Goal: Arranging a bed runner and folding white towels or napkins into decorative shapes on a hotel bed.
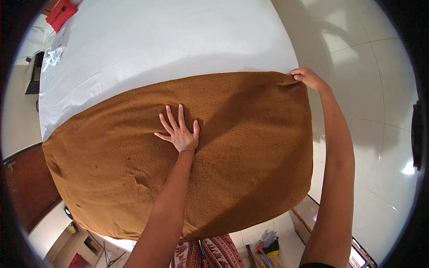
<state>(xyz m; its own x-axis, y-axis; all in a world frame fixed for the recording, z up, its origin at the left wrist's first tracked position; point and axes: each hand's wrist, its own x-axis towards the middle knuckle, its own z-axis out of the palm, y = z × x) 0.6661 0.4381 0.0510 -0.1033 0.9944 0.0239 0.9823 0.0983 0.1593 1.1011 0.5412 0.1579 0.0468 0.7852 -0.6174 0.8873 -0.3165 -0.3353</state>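
A brown blanket [248,160] covers the near end of a bed, over a white bed sheet [187,37]. Flat on its middle rests my left hand [182,135], fingers spread and holding nothing. At the blanket's far right corner, my right hand [306,77] pinches the edge between thumb and fingers, right by the side of the bed. Small creases run out from that grip. The blanket's far edge curves across the sheet from the left side to my right hand.
A red pillow [62,15] with printing lies at the far left, near a crumpled white cloth [54,55]. Glossy floor tiles [355,80] stretch along the right side. Below, beside my patterned trousers [207,253], are brooms [266,254]. A brown door [30,187] stands at left.
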